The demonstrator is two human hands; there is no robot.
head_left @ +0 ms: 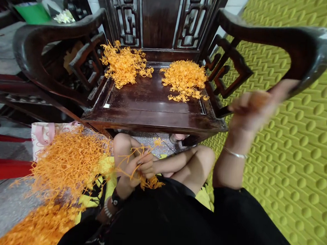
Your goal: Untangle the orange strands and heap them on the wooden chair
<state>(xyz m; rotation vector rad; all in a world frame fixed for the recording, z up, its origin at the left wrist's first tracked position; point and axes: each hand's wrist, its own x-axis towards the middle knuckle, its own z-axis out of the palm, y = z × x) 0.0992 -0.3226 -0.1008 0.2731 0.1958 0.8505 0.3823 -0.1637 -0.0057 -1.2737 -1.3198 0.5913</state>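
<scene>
My left hand (139, 168), with a dark band and a beaded bracelet at the wrist, is closed around thin, branching orange strands (127, 159) above my crossed legs. A clump of curlier orange pieces (151, 182) hangs just below its fingers. Raised on the right beside the chair's arm, my right hand (250, 107) is smeared by motion, and a silver bangle circles its wrist. A brownish-orange patch shows at its fingers; I cannot make out whether it is an object. On the chair seat (154, 96) lie two heaps of curly orange pieces, a left heap (124, 65) and a right heap (185, 78).
The dark wooden chair (155, 118) has curved arms and a latticework back. To my left, a large tangle of orange strands (70, 161) spreads beside a pink-and-white bag (39, 134), with another orange heap (40, 227) nearer me. A yellow-green bumpy mat (295, 162) covers the right side.
</scene>
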